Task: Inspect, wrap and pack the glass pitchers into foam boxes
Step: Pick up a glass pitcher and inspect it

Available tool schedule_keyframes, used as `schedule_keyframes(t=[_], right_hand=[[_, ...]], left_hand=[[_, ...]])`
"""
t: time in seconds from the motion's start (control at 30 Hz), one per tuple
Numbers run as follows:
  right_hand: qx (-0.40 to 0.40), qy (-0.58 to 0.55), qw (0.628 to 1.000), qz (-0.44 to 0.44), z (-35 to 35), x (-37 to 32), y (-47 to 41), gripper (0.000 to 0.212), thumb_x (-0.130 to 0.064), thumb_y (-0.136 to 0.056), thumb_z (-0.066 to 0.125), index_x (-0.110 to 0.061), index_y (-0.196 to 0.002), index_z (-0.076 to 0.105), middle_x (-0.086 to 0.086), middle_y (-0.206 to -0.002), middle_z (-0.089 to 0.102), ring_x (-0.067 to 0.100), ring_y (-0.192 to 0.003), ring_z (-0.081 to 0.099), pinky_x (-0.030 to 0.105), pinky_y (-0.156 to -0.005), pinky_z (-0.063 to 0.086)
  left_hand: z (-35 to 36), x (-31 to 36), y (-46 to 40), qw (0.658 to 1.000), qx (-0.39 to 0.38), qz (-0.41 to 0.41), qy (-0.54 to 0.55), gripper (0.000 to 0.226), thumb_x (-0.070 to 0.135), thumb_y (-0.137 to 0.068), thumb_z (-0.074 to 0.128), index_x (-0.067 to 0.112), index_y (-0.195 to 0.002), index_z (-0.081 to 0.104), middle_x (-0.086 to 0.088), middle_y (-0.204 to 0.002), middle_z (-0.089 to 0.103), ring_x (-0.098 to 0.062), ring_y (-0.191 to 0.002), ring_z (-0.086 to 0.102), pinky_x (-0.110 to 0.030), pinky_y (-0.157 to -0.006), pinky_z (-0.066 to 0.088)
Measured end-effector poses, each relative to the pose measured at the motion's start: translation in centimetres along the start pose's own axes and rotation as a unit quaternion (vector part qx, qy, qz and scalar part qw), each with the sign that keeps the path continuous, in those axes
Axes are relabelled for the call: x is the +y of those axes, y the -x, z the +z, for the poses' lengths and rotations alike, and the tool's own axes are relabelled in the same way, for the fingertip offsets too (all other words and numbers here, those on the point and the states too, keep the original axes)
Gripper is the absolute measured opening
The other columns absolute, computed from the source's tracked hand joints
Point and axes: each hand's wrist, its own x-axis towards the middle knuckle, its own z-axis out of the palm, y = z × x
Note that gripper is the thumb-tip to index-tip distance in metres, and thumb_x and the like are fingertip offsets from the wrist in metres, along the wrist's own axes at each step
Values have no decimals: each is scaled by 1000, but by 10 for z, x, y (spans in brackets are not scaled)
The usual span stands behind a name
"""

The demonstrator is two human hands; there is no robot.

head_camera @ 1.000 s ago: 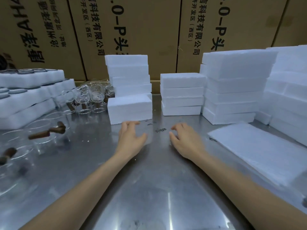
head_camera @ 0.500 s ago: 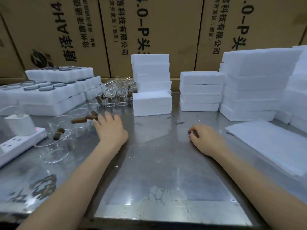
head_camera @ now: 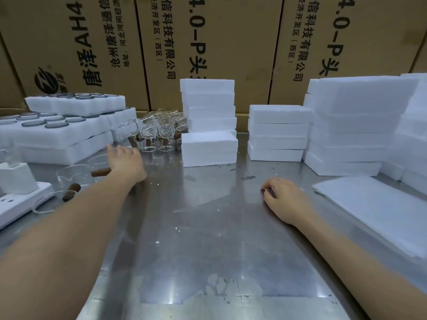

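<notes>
Thin, slippery glass pitchers (head_camera: 159,132) at centre left are best taken by the wooden handle, left hand (head_camera: 126,161) fingers spread, nothing held.

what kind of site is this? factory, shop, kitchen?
Most likely a factory or warehouse packing station. Printed shipping cartons wall the back, white foam boxes stand stacked on a steel table, and many identical glass pitchers wait in a cluster.
</notes>
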Motion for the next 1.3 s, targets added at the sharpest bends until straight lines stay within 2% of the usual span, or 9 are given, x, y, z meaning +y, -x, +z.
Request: schedule_keyframes(t=[0.27,0.4,0.53,0.67,0.87,1.03,1.13,1.2,1.3], right_hand=[[-1,-3,1000,-2,-1,-2,0,18,-22,-92,45,-23,-102,60,0,-108,58,20,-105,49,29,-81,37],[-1,-4,1000,2,-2,-2,1,18,-23,-92,45,-23,-103,59,-1,-108,57,20,-107,48,28,-81,36],[0,-3,1000,2,-3,-1,2,18,-25,-92,45,-24,-103,59,-2,-110,57,19,-107,48,27,-78,33],[1,-30,1000,3,-6,-2,2,17,-33,-93,45,-27,-100,60,-6,-104,60,14,-96,52,27,-74,34],[-17,-311,950,-15,-20,-15,14,19,-49,-92,50,-31,-93,59,-8,-90,69,9,-78,63,27,-75,48],[-46,-343,937,-42,-21,-23,18,16,-35,-90,60,-23,-101,62,-1,-79,71,12,-70,65,34,-74,51],[-47,-334,941,-33,-21,-23,16,3,-24,-90,57,-23,-93,58,-2,-77,70,8,-68,65,35,-71,52],[-38,-320,946,-23,-21,-19,15,10,-21,-94,52,-26,-85,55,-4,-72,66,8,-63,61,36,-69,51],[-28,-291,956,-9,-18,-14,13,19,-20,-97,46,-30,-81,47,-7,-71,58,7,-61,54,26,-64,45]], left_hand=[[-3,23,8,988,127,84,-11,36,9,-88,51,10,-124,51,-9,-125,56,-25,-116,55,-38,-105,32],[-13,36,24,977,160,143,6,17,9,-87,53,13,-103,59,-4,-109,61,-24,-101,59,-30,-80,36],[-40,52,61,963,181,157,126,4,8,-81,53,10,-80,56,-5,-85,57,-28,-73,51,-30,-61,31],[-52,73,104,939,202,187,205,10,18,-81,55,13,-86,62,-3,-92,60,-32,-86,60,-29,-62,32],[-66,114,125,901,212,225,304,19,33,-86,56,16,-89,63,2,-96,66,-28,-92,60,-28,-65,34],[-85,155,117,891,188,199,361,20,35,-88,58,16,-91,64,-6,-98,66,-31,-97,59,-30,-69,33],[-85,177,122,880,189,187,393,21,34,-88,58,15,-91,66,-5,-97,66,-30,-95,60,-30,-68,34],[-80,186,127,865,200,190,419,22,34,-89,57,14,-83,62,-2,-92,65,-28,-91,60,-29,-66,33],[-72,185,128,833,225,236,446,22,38,-92,56,17,-86,60,3,-96,62,-21,-90,58,-28,-65,32]])
